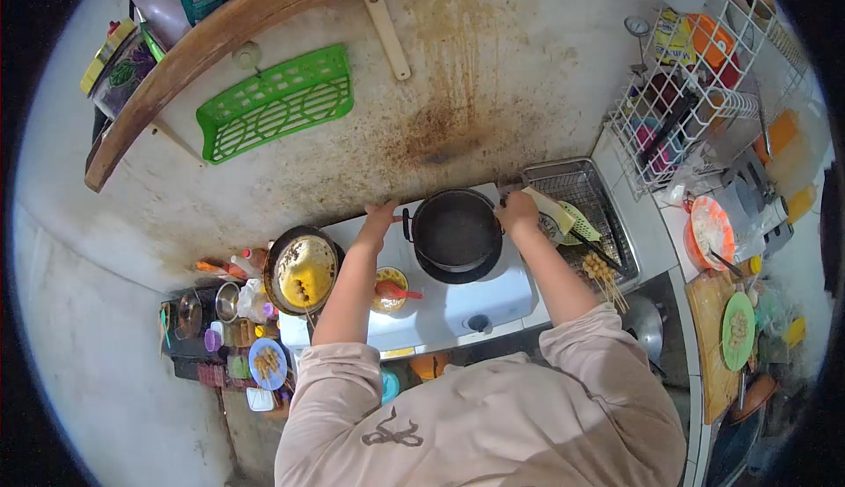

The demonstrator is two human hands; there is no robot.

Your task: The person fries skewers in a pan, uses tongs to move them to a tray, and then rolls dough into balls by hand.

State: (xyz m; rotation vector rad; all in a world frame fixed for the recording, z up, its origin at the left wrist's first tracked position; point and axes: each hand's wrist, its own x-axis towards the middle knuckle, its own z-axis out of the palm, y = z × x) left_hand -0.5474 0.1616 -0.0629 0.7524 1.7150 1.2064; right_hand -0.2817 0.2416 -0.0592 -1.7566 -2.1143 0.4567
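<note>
A black two-handled pot (456,227) sits on the right burner of the light-blue gas stove (493,306). My right hand (518,212) is closed around the pot's right handle. Just left of the other handle, my left hand (378,221) has its fingers stretched out, with a small gap to the pot. On the left burner a frying pan (304,267) holds yellow food, with skewers at its lower edge. Between pan and pot, a bowl (390,280) of yellow liquid has a red spoon (396,291) in it.
A wire basket (627,245) with skewers (600,269) and a green slotted utensil stands right of the stove. Farther right are an orange bowl (709,232), a cutting board (706,311) and a green plate (738,333). Left are a blue plate (267,364) of skewers and several jars.
</note>
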